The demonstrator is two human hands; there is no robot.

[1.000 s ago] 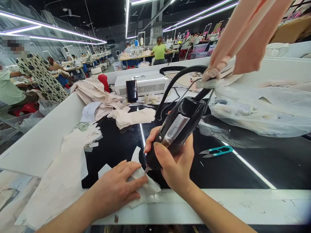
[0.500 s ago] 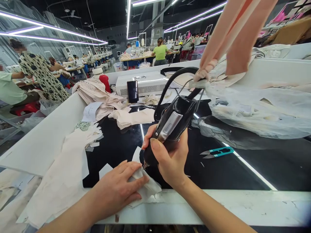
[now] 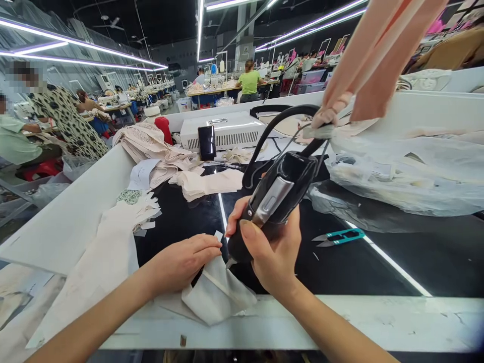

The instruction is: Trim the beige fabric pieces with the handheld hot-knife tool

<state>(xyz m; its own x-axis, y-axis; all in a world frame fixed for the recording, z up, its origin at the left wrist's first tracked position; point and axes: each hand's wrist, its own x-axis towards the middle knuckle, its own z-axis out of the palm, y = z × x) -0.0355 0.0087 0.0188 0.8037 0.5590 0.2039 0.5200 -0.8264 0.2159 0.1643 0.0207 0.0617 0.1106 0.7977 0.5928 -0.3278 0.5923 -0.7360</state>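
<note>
In my right hand is a black corded hand tool with a silver lever and a narrow metal tip pointing down. The tip meets the upper edge of a pale fabric piece, which lies partly folded over the table's front edge. My left hand rests at the fabric's upper left, fingers pressed together around part of it; the thumb is hidden. A small white corner sticks out past those fingertips. Pink cloth strips are tied to the tool's cord end from above.
Teal thread snips lie to the right on the black tabletop. Pale cut fabric is stacked at left. Behind stand a phone and a white vented box. A clear plastic bag covers the right back. Co-workers sit beyond.
My right hand and the tool have shifted slightly right. My left hand has moved up and left, and the fabric now lies more spread out, with a larger fold showing.
</note>
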